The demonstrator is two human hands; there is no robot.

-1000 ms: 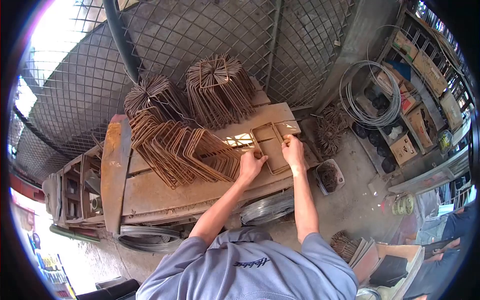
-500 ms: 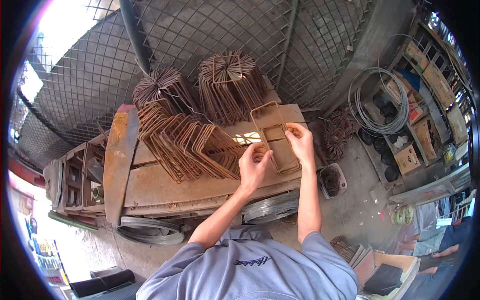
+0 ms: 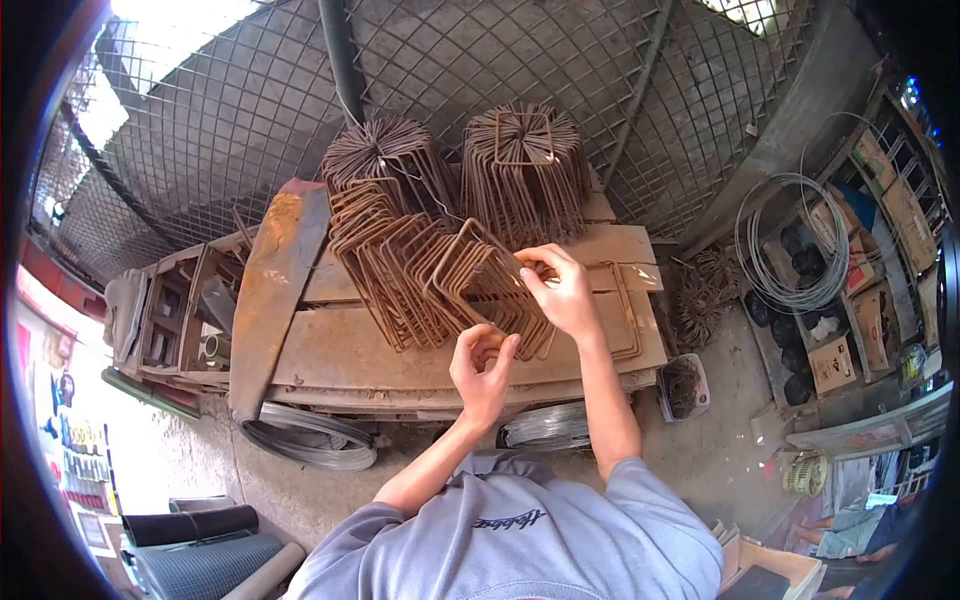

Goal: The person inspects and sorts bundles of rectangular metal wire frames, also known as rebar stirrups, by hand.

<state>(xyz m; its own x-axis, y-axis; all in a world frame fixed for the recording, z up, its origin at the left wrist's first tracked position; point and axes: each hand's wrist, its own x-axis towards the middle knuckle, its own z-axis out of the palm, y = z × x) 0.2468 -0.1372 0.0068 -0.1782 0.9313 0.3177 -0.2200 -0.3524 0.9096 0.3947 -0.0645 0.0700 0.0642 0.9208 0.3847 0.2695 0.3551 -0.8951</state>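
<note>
Rusty rectangular rebar stirrups [image 3: 400, 265] lean against one another in a row on the wooden bench. At the near right end of this row, both my hands are on the front stirrup [image 3: 449, 262]. The fingers of my right hand [image 3: 562, 292] pinch its right side. Below, my left hand [image 3: 482, 375] has its fingers curled round its lower corner; the exact contact is partly hidden by the fingers. Another rectangular stirrup [image 3: 632, 318] lies flat on the bench to the right, partly covered by my right forearm.
Two round stacks of stirrups [image 3: 525, 185] stand at the back of the bench [image 3: 330, 375], before a wire mesh fence [image 3: 500, 50]. Wire coils [image 3: 305, 440] lie beneath the front edge. At right are a bucket [image 3: 685, 388], hanging wire [image 3: 790, 225] and boxes [image 3: 833, 362].
The rectangular stirrup that both hands held now lies on the bench's right side. My hands have moved left to the leaning row, and the view has shifted.
</note>
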